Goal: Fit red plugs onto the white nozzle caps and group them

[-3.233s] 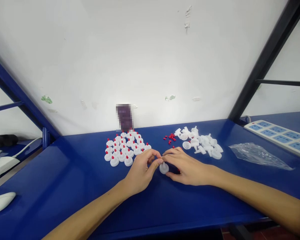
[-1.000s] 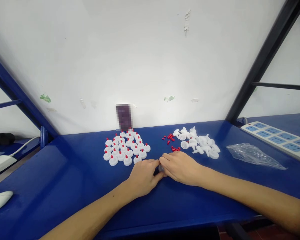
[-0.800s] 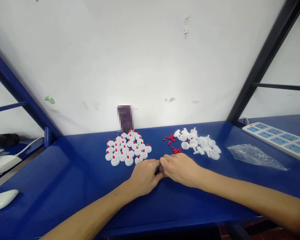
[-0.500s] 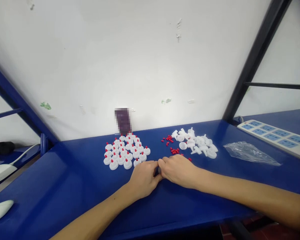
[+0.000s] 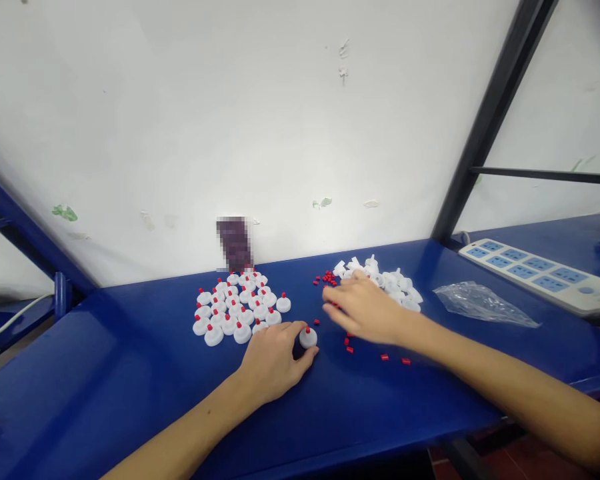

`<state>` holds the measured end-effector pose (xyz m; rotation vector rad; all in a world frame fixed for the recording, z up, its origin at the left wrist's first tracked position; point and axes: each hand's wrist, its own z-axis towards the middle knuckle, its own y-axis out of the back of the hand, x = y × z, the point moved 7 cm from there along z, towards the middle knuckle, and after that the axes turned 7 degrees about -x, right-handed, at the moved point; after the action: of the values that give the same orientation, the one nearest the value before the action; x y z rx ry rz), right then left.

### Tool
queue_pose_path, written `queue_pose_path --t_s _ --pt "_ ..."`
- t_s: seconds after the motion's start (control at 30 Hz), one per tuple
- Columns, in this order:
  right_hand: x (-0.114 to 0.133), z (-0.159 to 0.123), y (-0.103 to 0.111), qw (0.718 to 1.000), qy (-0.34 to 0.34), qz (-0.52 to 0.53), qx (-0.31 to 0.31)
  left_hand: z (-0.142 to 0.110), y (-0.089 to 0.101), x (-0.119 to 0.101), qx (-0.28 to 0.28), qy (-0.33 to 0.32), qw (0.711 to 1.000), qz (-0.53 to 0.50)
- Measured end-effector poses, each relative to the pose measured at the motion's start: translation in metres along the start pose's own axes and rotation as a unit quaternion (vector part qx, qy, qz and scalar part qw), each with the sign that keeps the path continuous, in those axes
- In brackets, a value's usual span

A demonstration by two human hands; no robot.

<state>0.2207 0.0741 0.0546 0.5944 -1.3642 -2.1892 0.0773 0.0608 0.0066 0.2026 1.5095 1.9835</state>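
Note:
A white nozzle cap with a red tip (image 5: 308, 339) stands upright on the blue table, between the thumb and index finger of my left hand (image 5: 275, 357). My left hand is closed around its side. My right hand (image 5: 363, 308), empty as far as I can see and with its fingers apart, reaches over the red tips, at the near edge of the pile of bare white nozzle caps (image 5: 397, 285). Small loose red tips (image 5: 329, 279) lie behind its fingers. Several more red tips (image 5: 349, 349) are scattered under and in front of it. White caps with red tips (image 5: 243, 332) stand grouped on the left.
A clear plastic bag (image 5: 483, 303) lies right of the white pile. Behind it is a long power strip (image 5: 535, 270). A blurred dark purple object (image 5: 235, 243) leans on the wall behind the capped group. Metal frame posts rise on both sides.
My hands were together over one cap; now my right hand has moved away, right and forward to the red tips. The cap by my left hand now shows a red tip. The view shifted right.

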Motion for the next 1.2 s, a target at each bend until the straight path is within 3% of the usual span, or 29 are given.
queue_pose_path --t_s 0.1,0.2,0.27,0.37,0.47,0.63,0.8,0.93,1.07,1.13,1.2 --pt "-0.059 -0.002 0.008 0.993 -0.115 0.012 0.025 0.0 0.001 0.004 -0.011 0.014 0.999 0.029" --pt "-0.095 -0.008 0.004 0.987 -0.143 0.033 0.065 0.0 0.0 0.007 -0.03 0.017 0.998 0.045" --pt "-0.103 -0.01 -0.003 0.986 -0.134 0.049 0.085 0.0 0.003 0.006 -0.058 0.001 0.997 0.051" --pt "-0.099 -0.011 -0.013 0.987 -0.113 0.06 0.097 0.0 0.008 -0.003 -0.1 -0.064 0.992 0.043" --pt "-0.093 -0.01 -0.021 0.989 -0.104 0.058 0.091 -0.001 0.01 -0.011 -0.106 -0.118 0.987 0.029" --pt "-0.092 -0.006 -0.021 0.992 -0.101 0.062 0.052 0.002 0.009 -0.004 -0.119 -0.125 0.983 0.057" --pt "-0.092 -0.003 -0.005 0.989 -0.118 0.089 -0.008 0.004 0.021 0.001 -0.184 -0.111 0.973 0.087" --pt "-0.073 -0.003 0.005 0.961 -0.141 0.217 -0.092 0.0 0.037 -0.01 -0.227 -0.122 0.965 0.041" --pt "-0.04 -0.004 -0.006 0.896 -0.13 0.41 -0.108 -0.002 0.027 -0.016 -0.114 -0.125 0.983 -0.07" --pt "-0.028 -0.005 -0.013 0.882 -0.128 0.443 -0.1 -0.001 0.018 -0.012 -0.056 -0.088 0.986 -0.134" --pt "-0.015 -0.007 -0.016 0.887 -0.102 0.439 -0.096 -0.001 0.012 -0.005 -0.028 -0.046 0.982 -0.183"
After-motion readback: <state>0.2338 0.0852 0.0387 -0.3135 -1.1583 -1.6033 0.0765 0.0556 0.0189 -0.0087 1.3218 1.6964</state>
